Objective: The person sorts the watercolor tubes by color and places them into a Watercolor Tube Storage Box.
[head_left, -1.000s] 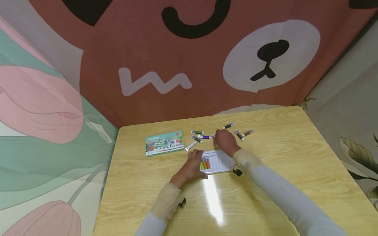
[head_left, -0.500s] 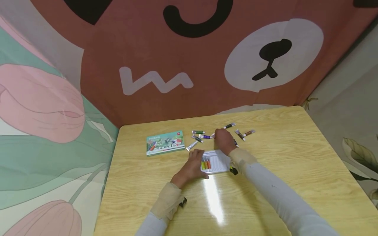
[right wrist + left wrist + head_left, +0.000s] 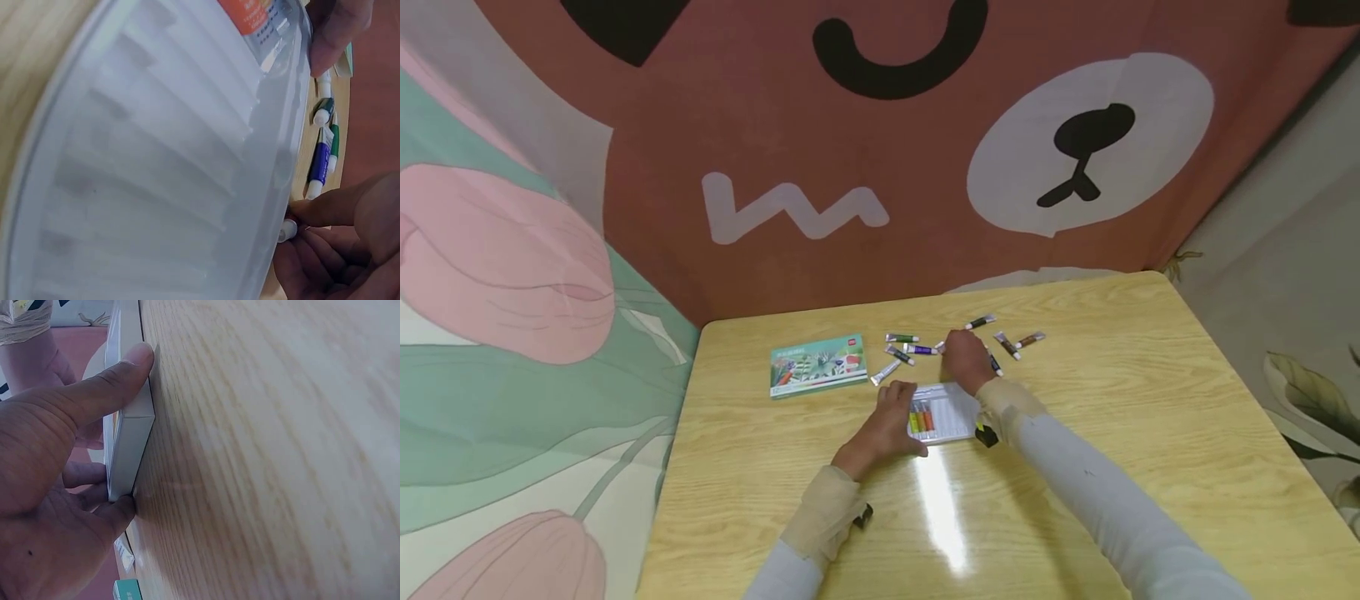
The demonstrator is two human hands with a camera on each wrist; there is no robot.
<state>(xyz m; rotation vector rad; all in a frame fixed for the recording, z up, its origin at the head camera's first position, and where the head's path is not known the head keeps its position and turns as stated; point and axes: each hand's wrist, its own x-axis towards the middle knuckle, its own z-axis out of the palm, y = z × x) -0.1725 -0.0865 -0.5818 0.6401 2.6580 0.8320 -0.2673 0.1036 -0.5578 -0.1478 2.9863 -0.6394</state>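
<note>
My left hand (image 3: pixel 883 425) grips the left end of a white plastic tray (image 3: pixel 958 417), thumb on the near edge and fingers at the far one. Yellow and orange paint tubes (image 3: pixel 921 418) lie side by side in the tray's left slots; the slots to their right show bare in the right wrist view. Beyond the tray's far edge, my right hand (image 3: pixel 968 360) pinches a paint tube (image 3: pixel 287 230) between thumb and fingers. Its white cap shows, and most of its body is hidden by the hand.
Behind the tray lie several loose paint tubes, among them a purple tube (image 3: pixel 920 350), a green tube (image 3: pixel 902 338), a white tube (image 3: pixel 885 372) and a brown tube (image 3: pixel 1030 339). A teal printed box (image 3: pixel 817 367) lies at the left. Fabric hangs behind the wooden table (image 3: pixel 760 500).
My right wrist has shifted slightly left, uncovering a dark tube beside the hand. The right fingers stay at nearly the same spot beyond the tray. My left hand and the tray stay put.
</note>
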